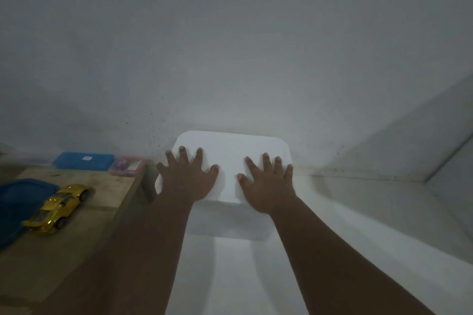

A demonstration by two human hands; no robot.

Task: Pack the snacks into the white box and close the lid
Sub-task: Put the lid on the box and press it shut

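Note:
The white box (230, 151) stands against the wall on a white surface, with its lid down on top. My left hand (186, 179) lies flat on the left half of the lid, fingers spread. My right hand (268, 181) lies flat on the right half, fingers spread too. Neither hand holds anything. No snacks show; the inside of the box is hidden by the lid.
A wooden table (84, 215) stands to the left, its edge close to the box. On it are a gold toy car (58, 207), a dark blue item (18, 202), a blue plastic case (84, 161) and a pink case (126, 167). A wall stands right behind the box.

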